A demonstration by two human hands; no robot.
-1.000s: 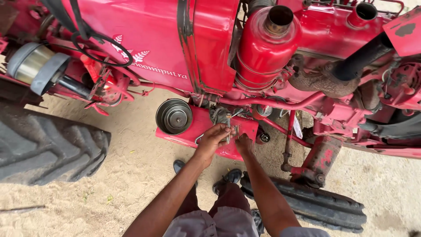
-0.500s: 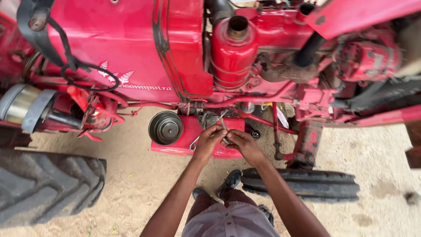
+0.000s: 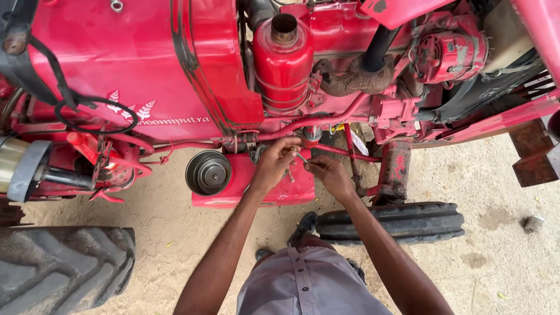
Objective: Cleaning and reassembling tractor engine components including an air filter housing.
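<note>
I stand over the side of a red tractor (image 3: 146,76). My left hand (image 3: 273,164) is curled on a small metal part at the front of a red engine housing (image 3: 251,186), just under a thin red pipe (image 3: 350,153). My right hand (image 3: 330,173) sits close beside it and pinches a thin metal tool (image 3: 302,157) that points toward the left fingers. What the fingertips grip is mostly hidden. A black grooved pulley (image 3: 208,172) sits left of my left hand.
A red cylindrical canister (image 3: 282,58) rises above the hands. A small front tyre (image 3: 391,223) lies by my right forearm, a big rear tyre (image 3: 58,268) at lower left. A small metal cup (image 3: 533,223) rests on sandy ground (image 3: 484,192) at right.
My head has shifted, so the tractor sits further left in view. Both hands stay at the same spot on the housing, with the fingers working slightly around the tool.
</note>
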